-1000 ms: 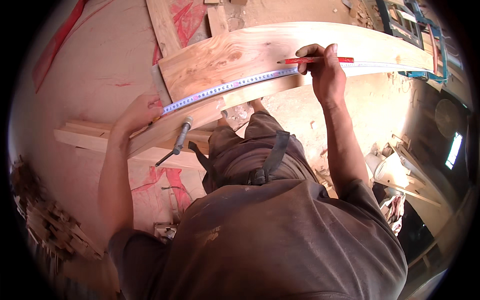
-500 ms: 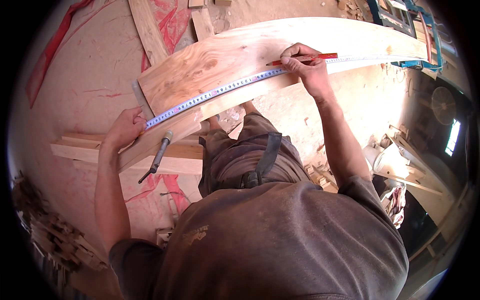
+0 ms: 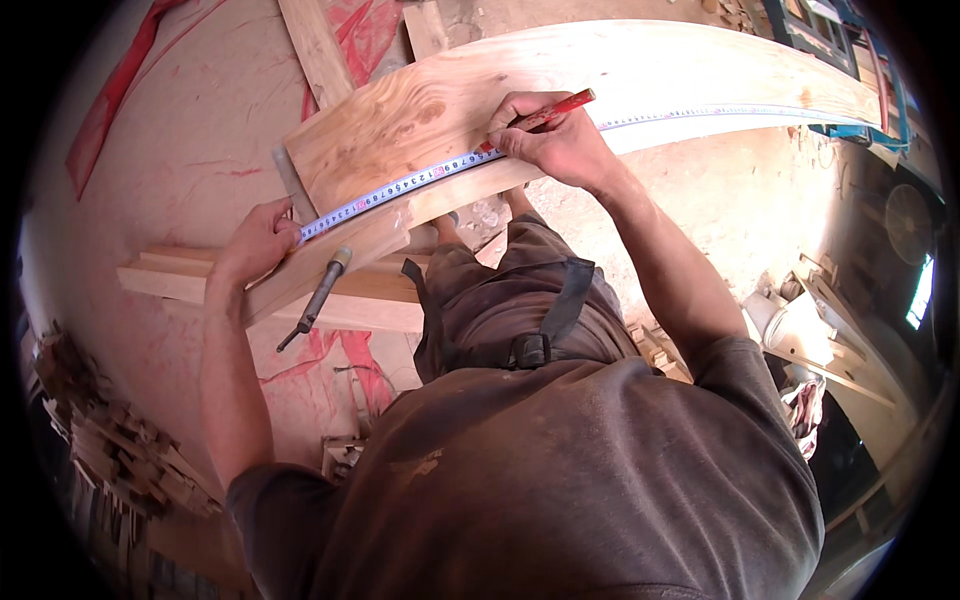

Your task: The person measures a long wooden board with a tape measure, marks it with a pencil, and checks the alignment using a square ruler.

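A wide wooden board [image 3: 420,105] lies across in front of me, with a tape measure blade [image 3: 400,188] stretched along its near edge. At the board's left end my left hand [image 3: 259,240] is closed on the end of the tape measure, its fingers curled. My right hand [image 3: 548,140] grips a red carpenter's pencil [image 3: 558,110], and its tip points down at the tape near the middle of the board. The hand covers a stretch of the tape there. Just right of my left hand a metal clamp [image 3: 322,295] hangs at the near wooden edge.
More timber [image 3: 165,280] lies under the board's left end. A pile of wood offcuts [image 3: 120,450] is at the lower left. Red plastic sheeting [image 3: 110,110] lies on the floor. A blue metal frame [image 3: 840,40] stands by the board's far right end. A white bucket [image 3: 790,325] sits at right.
My right hand has moved left along the board, and the pencil has tilted so its tip comes down at the tape. My left hand stays at the tape's end.
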Tool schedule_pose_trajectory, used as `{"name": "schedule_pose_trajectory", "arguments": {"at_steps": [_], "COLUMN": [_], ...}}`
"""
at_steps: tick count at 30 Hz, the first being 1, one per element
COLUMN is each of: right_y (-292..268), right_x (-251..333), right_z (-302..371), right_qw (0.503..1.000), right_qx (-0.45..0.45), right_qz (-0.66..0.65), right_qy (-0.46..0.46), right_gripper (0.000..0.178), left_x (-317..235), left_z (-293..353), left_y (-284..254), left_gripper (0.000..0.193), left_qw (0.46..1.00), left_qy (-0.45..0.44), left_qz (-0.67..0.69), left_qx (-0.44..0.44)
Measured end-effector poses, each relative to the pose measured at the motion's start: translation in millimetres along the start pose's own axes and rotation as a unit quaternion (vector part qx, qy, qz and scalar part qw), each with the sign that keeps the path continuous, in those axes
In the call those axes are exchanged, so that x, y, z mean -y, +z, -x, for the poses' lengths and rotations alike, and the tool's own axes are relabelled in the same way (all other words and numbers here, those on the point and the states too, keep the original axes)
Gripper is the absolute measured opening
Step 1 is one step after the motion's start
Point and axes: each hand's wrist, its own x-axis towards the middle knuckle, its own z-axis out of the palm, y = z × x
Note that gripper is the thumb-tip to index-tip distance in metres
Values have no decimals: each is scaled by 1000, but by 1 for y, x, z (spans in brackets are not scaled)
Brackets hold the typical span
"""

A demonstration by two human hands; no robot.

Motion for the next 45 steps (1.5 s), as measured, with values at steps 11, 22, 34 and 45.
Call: {"name": "schedule_pose_trajectory", "arguments": {"at_steps": [11, 22, 34, 45], "right_y": [11, 13, 16, 23], "right_x": [7, 12, 8, 3], "right_z": [-7, -5, -6, -7], "right_qw": [999, 996, 994, 993], "right_qx": [2, 4, -2, -78], "right_qz": [47, 93, 106, 94], "right_qy": [10, 2, -3, -3], "right_gripper": [5, 7, 8, 9], "left_x": [-9, -7, -13, -9], "left_z": [6, 5, 8, 7], "left_y": [1, 1, 2, 3], "left_gripper": [45, 51, 57, 58], "left_qw": [1000, 1000, 1000, 1000], "left_qy": [-1, -9, -24, -10], "left_qz": [30, 28, 4, 10], "left_qx": [3, 3, -8, -14]}}
